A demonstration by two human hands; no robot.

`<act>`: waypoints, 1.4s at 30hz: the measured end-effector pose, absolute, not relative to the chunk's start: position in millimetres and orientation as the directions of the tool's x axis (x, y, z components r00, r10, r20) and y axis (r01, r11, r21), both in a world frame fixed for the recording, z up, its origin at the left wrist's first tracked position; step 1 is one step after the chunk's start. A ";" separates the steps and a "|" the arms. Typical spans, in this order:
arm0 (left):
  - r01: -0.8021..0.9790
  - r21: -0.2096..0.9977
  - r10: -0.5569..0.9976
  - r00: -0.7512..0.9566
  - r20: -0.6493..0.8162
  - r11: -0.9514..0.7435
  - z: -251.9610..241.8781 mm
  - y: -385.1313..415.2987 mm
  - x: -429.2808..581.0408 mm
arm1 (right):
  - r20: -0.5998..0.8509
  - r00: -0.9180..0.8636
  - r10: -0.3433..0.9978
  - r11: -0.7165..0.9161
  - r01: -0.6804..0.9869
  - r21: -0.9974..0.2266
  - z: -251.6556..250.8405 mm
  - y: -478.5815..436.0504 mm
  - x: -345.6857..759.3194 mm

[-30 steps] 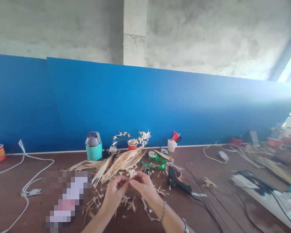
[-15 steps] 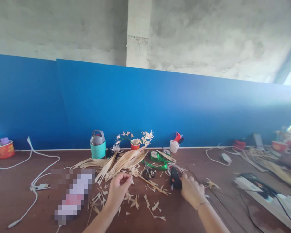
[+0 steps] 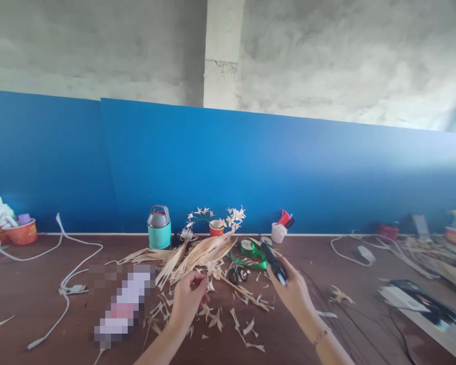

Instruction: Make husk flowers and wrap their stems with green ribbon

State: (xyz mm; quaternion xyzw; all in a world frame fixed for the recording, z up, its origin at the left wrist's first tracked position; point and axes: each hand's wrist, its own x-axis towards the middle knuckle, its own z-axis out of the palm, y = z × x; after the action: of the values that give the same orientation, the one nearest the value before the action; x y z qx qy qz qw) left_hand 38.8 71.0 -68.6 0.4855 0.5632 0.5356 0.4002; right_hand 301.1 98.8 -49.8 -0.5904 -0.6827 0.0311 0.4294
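My right hand [image 3: 293, 291] is closed round a black glue gun [image 3: 274, 262] and holds it lifted off the brown table [image 3: 34, 314], nozzle pointing up and away. My left hand [image 3: 188, 299] is pinched on a small pale straw piece [image 3: 206, 280] just above the scraps. A pile of dried straw leaves [image 3: 197, 253] lies behind my left hand. Small black scissors [image 3: 237, 274] lie between my hands.
A teal flask [image 3: 159, 228], a red cup of straw flowers [image 3: 216, 223], green ribbon [image 3: 251, 251] and a white cup with pens [image 3: 279, 230] stand by the blue wall panel. White cables [image 3: 66, 263] run at left. A power strip [image 3: 421, 304] and more straw lie at right.
My hands have parted. The right hand reached to the glue gun lying on the table, took hold of it and lifted it. The left hand stays pinched on the straw piece.
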 end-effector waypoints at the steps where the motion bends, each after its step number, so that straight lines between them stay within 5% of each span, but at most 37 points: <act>1: 0.125 0.991 0.973 -0.218 0.070 -0.043 -68.7 70.8 38.5 | 0.587 0.046 0.808 0.374 0.729 -0.573 -49.2 96.6 291.1; 9: 0.241 0.967 0.956 -0.254 0.148 -0.085 -66.4 68.6 35.6 | 0.622 -0.272 0.734 0.663 0.488 -0.569 -55.9 71.1 219.5; 42: 0.216 0.974 0.967 -0.226 0.120 -0.070 -59.5 61.0 45.0 | 0.526 -0.321 0.787 0.599 0.601 -0.529 -71.2 63.8 210.6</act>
State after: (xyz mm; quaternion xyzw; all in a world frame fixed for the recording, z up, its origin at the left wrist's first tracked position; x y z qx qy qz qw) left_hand 45.0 61.0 -59.5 0.5092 0.5807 0.5252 0.3574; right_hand 210.6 63.8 -71.2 -0.4318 -0.8041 0.1190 0.3910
